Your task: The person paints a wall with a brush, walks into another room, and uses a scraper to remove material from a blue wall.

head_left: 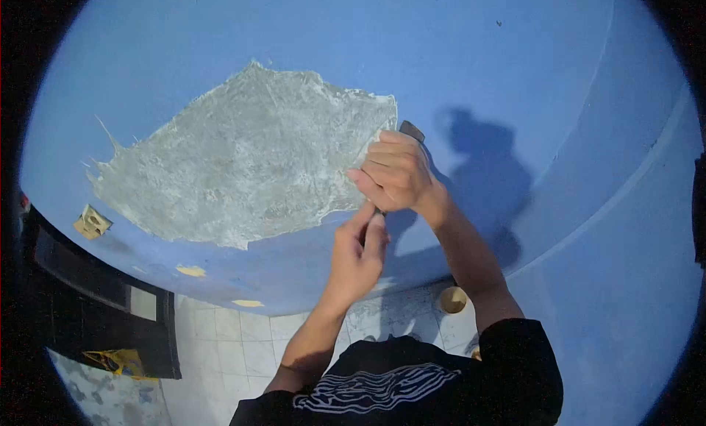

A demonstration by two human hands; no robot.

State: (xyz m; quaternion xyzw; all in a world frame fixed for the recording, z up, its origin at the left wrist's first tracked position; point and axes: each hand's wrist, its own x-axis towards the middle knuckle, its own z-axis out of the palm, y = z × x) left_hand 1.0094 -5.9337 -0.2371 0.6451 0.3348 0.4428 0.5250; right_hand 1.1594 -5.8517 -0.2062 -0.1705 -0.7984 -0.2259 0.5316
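Observation:
My right hand (pixel 397 172) is closed in a fist around a flat-bladed tool, perhaps a scraper. Its dark metal end (pixel 412 131) sticks out above the knuckles, close to the wall, and the fist hides most of the rest. Just below, my left hand (pixel 359 255) pinches a small dark part that looks like the lower end of the same tool; the grip covers much of it. Both hands are at the right edge of a large bare grey patch (pixel 243 154) on the blue wall (pixel 515 51), where the paint has a ragged border.
A broken wall box (pixel 93 222) juts out at the left, with pale chipped spots (pixel 191 271) near it. Below are a white tiled floor (pixel 232 345), a round container (pixel 452 299), a dark piece of furniture (pixel 66 293) and a yellow bag (pixel 121 362).

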